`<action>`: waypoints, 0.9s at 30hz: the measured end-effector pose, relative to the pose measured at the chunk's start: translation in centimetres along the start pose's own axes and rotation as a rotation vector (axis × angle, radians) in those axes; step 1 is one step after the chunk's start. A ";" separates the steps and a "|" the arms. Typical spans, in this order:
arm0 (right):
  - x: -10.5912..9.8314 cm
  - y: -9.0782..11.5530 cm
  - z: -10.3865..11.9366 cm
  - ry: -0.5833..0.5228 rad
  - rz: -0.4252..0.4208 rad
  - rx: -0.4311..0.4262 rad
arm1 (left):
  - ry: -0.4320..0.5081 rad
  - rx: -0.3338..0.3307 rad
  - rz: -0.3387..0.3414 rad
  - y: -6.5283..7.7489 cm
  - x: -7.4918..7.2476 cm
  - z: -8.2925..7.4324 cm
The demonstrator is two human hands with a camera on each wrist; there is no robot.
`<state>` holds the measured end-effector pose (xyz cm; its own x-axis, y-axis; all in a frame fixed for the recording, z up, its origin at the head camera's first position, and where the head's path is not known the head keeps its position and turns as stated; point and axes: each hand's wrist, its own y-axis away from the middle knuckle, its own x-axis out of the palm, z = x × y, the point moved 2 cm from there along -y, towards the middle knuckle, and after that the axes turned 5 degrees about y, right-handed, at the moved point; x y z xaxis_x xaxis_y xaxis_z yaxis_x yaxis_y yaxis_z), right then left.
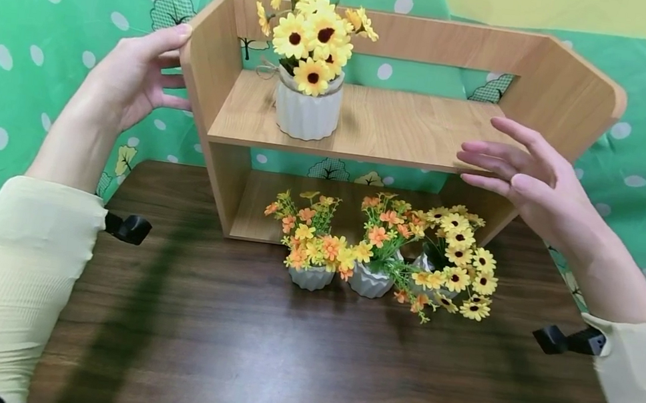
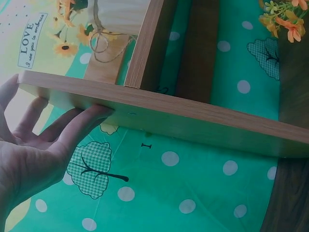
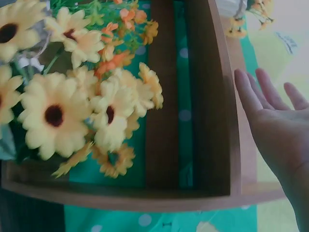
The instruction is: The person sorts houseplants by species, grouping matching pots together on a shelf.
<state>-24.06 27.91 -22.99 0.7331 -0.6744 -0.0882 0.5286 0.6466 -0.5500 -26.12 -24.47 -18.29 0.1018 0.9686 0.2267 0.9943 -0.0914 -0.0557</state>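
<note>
A light wooden two-tier shelf [image 1: 416, 129] stands at the back of the dark table. My left hand [image 1: 139, 71] touches its left side panel, thumb at the upper front edge and fingers against the outer face; the left wrist view shows these fingers [image 2: 79, 123] spread on the panel. My right hand [image 1: 535, 167] holds nothing, its fingers apart, in front of the upper board's right end. A white fluted pot [image 1: 308, 111] with yellow sunflower-like blooms [image 1: 318, 36] sits on the upper board, left of centre.
In front of the lower tier stand a left pot [image 1: 311, 278] and a middle pot [image 1: 371, 281], both with orange and yellow flowers, and yellow daisy-like flowers [image 1: 458, 258] on the right. Behind hangs a green dotted cloth [image 1: 45, 53]. The dark table [image 1: 279, 357] extends forward.
</note>
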 end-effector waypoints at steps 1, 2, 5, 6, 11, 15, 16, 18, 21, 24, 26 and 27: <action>-0.2 0.3 -0.1 -0.018 0.012 -0.014 | 0.001 -0.001 0.002 0.0 0.0 0.0; -0.3 0.6 -0.1 -0.033 0.022 -0.027 | 0.000 -0.003 0.002 0.0 0.0 0.0; -0.7 1.5 -0.2 -0.048 0.037 -0.032 | -0.003 -0.004 0.000 -0.1 0.0 0.1; -0.8 1.8 -0.3 -0.047 0.044 -0.029 | -0.002 -0.006 -0.003 -0.1 0.0 0.1; -1.3 3.3 -0.4 -0.044 0.095 -0.009 | 0.007 -0.012 -0.015 0.0 0.0 0.1; -1.6 4.5 -0.4 -0.048 0.113 -0.015 | 0.008 -0.011 -0.017 0.1 0.0 0.1; -1.7 4.8 -0.4 -0.047 0.110 -0.018 | 0.007 -0.010 -0.016 0.1 0.0 0.1; -1.9 5.4 -0.3 -0.047 0.104 -0.019 | 0.005 -0.007 -0.015 0.1 0.0 0.1; -2.3 6.5 -0.4 -0.046 0.098 -0.016 | 0.007 -0.007 -0.016 0.1 0.1 0.0; -2.9 7.7 -0.8 -0.055 0.079 -0.005 | 0.008 -0.005 -0.016 0.2 0.1 0.0; -3.3 8.7 -1.2 -0.051 0.055 0.008 | 0.007 -0.003 -0.015 0.2 0.2 -0.1; -3.5 9.2 -1.4 -0.052 0.044 0.014 | 0.007 0.000 -0.015 0.2 0.2 -0.1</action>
<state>-22.34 35.72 -28.92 0.7770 -0.6258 -0.0687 0.5009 0.6805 -0.5348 -25.89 -24.34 -18.19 0.0870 0.9682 0.2345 0.9957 -0.0769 -0.0521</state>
